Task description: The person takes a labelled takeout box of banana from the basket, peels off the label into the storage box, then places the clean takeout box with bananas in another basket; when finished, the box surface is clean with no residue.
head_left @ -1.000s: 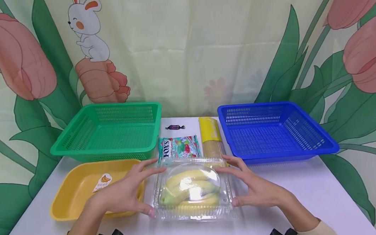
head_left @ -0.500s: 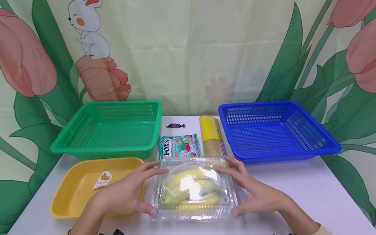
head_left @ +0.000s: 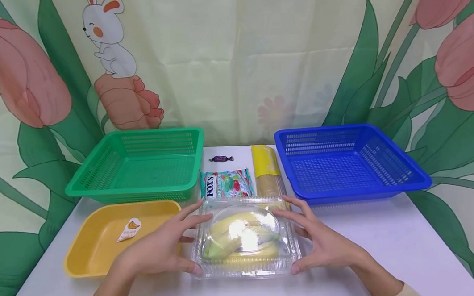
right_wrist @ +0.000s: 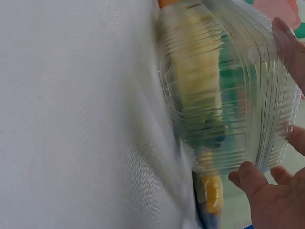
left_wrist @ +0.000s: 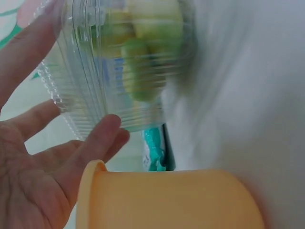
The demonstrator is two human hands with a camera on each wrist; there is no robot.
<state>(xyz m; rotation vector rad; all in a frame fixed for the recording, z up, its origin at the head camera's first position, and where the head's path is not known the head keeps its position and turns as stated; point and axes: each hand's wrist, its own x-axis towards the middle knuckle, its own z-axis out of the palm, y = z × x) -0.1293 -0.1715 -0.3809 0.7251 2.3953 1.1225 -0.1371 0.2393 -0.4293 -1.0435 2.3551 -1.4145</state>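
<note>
A clear plastic clamshell box (head_left: 247, 269) with its lid down stands near the middle of the white table. Through the lid I see bananas (head_left: 222, 238). My left hand (head_left: 159, 247) holds the box's left side, thumb by the near corner and fingers spread toward the far one. Opposite it, my right hand (head_left: 328, 242) holds the right side in a like way. In the left wrist view, fingertips (left_wrist: 110, 125) lie by the ribbed wall below the rim. Fingertips (right_wrist: 248, 169) of the right hand touch the wall too. Whether the box's base meets the table is blurred.
A yellow basin (head_left: 80, 263) with a banana-printed card (head_left: 129, 228) sits left, before a green basket (head_left: 135, 193). At the right back is a blue basket (head_left: 360, 194). Between stand a Fox's candy bag (head_left: 227, 184), a yellow-topped noodle pack (head_left: 266, 164) and a wrapped candy (head_left: 221, 158).
The left thumb and fingers have shifted slightly to the right against the box, and more of a left finger shows below the rim. The box has hardly moved.
</note>
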